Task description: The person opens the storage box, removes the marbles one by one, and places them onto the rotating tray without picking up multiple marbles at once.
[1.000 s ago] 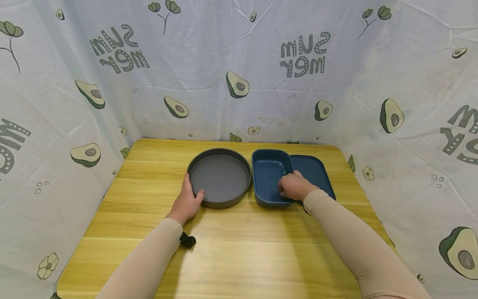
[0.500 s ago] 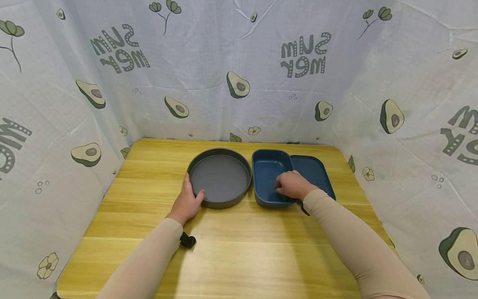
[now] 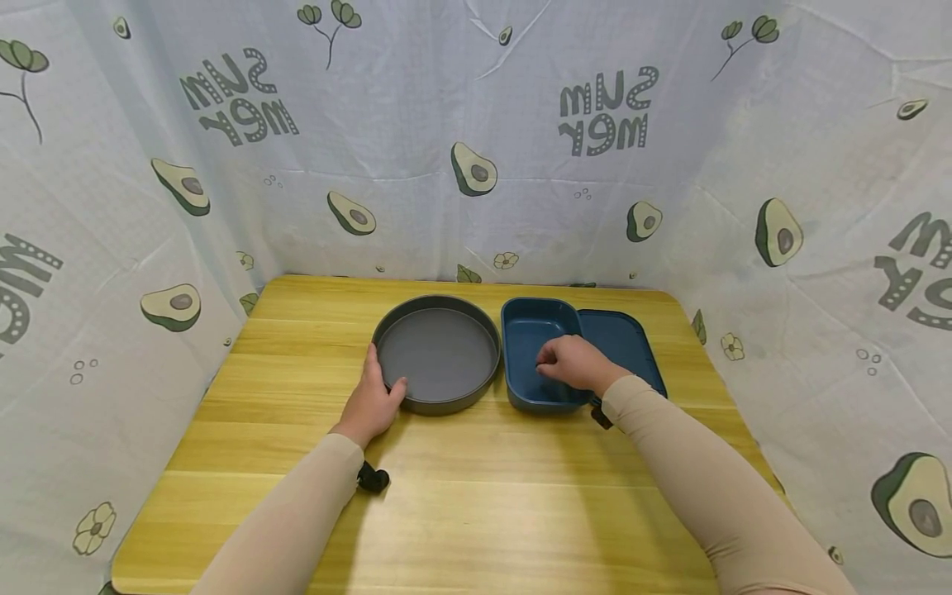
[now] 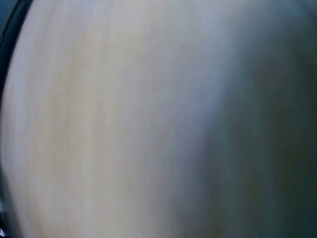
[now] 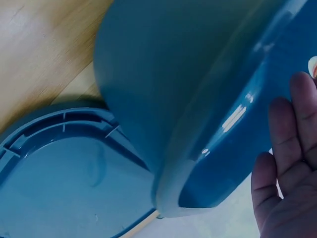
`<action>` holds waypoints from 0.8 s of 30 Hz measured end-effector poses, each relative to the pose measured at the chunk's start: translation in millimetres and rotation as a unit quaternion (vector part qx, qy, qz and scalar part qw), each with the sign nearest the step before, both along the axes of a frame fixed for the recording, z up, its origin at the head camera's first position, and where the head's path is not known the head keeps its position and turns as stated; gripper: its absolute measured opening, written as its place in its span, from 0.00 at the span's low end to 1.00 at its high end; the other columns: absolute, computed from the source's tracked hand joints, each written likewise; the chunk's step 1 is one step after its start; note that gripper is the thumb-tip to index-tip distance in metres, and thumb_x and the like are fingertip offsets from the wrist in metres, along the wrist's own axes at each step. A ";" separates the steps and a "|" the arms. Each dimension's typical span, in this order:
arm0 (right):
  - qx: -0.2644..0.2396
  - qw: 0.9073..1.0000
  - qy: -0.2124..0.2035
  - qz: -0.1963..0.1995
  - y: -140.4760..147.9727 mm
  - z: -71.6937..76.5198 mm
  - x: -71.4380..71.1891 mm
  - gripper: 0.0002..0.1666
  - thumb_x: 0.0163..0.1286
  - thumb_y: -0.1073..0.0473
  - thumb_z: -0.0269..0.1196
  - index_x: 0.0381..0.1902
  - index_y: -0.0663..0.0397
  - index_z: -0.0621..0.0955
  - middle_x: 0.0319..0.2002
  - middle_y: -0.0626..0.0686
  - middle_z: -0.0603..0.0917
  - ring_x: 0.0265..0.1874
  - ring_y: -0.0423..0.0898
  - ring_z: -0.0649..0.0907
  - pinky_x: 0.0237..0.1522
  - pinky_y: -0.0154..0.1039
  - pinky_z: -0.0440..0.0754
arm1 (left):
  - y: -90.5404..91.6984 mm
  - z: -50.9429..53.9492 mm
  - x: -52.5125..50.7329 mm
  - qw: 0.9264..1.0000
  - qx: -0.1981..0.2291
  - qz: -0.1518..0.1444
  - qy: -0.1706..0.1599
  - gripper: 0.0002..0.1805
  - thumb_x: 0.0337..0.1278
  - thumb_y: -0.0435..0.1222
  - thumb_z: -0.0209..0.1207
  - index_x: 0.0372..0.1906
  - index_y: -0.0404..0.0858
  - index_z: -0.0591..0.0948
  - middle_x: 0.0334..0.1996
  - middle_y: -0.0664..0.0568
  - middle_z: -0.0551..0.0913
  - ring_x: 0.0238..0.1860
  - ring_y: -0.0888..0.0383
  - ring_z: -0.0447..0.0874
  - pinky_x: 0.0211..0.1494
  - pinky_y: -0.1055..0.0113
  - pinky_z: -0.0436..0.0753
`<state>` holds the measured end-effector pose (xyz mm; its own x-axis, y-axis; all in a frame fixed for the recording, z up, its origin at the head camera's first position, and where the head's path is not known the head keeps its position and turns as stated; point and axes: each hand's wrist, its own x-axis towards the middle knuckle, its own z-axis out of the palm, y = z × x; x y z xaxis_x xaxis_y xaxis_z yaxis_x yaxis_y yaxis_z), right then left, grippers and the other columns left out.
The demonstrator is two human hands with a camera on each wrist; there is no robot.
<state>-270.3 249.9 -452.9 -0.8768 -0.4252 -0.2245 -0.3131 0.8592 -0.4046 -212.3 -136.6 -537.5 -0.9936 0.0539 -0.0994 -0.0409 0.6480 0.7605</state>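
Over the last second the right hand (image 3: 573, 364) has shifted left from the right side of the blue container (image 3: 530, 339) towards its middle, and a green speck seen beyond the knuckles at that earlier point can no longer be made out. In my judgement, this means the work in hand concerns something small inside the container. The left hand (image 3: 369, 405) has not moved: it grips the near-left wall of the round grey pan (image 3: 437, 355), thumb over the rim, fingers outside. The pan stands just left of the container on the wooden table (image 3: 483, 496); the blue lid (image 3: 621, 347) lies at the container's right. The head view shows the right fingers drawn together but nothing between them. The right wrist view alone shows a small white and orange item (image 5: 312, 64), cut by the frame edge, at the fingertips; whether it is pinched or merely behind them cannot be told. That view also reveals the lid's ridged border. The left wrist view, a pale blur, yields no finding.
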 end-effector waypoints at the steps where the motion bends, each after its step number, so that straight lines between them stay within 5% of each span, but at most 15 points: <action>1: -0.005 1.000 -0.001 -0.003 -0.4 0.2 0.1 0.11 0.75 0.56 0.67 0.49 0.54 0.90 0.44 0.51 0.92 0.37 0.42 0.87 0.49 0.49 0.89 | -0.1 -0.4 -0.2 1.000 0.001 0.001 0.000 0.54 0.79 0.54 0.50 0.85 0.42 0.26 0.87 0.42 0.34 0.86 0.40 0.46 0.85 0.42 0.55; 24: -0.077 0.996 0.009 -0.039 -21.0 10.7 1.8 0.13 0.77 0.54 0.66 0.52 0.54 0.89 0.45 0.52 0.91 0.43 0.46 0.87 0.50 0.48 0.88 | -0.6 -0.1 0.4 1.000 0.003 -0.003 -0.003 0.54 0.79 0.53 0.50 0.84 0.43 0.24 0.87 0.43 0.32 0.86 0.40 0.44 0.85 0.41 0.54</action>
<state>-268.5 228.9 -442.3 -0.9117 -0.3842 -0.1457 -0.2566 0.8093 -0.5284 -211.9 -137.2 -537.6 -0.9926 0.0603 -0.1058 -0.0424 0.6433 0.7645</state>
